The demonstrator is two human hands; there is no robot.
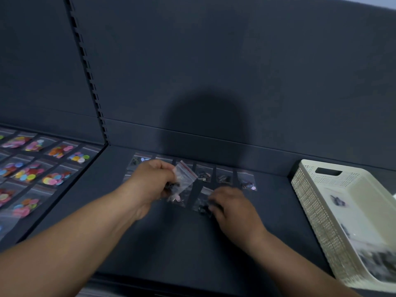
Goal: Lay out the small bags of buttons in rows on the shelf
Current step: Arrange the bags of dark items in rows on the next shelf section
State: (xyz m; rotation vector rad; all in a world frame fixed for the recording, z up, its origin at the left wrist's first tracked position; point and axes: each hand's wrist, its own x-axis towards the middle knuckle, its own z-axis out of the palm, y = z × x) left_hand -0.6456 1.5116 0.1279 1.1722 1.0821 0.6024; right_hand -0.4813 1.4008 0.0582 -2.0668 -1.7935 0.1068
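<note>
A: Left fingers [167, 168] pinch a button bag [185, 175]; right fingers [214, 200] touch another bag [202, 203] on the shelf [171, 243], grip unclear.
B: Row two starting, I reckon, first row [224, 177] just beyond them. Held one lands alongside next.

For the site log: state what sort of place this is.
Probably a shop, perhaps a craft or sewing store: dark grey retail shelving with a slotted upright post, clear small bags of colourful buttons displayed in rows, and a cream perforated plastic basket set on the shelf.
</note>
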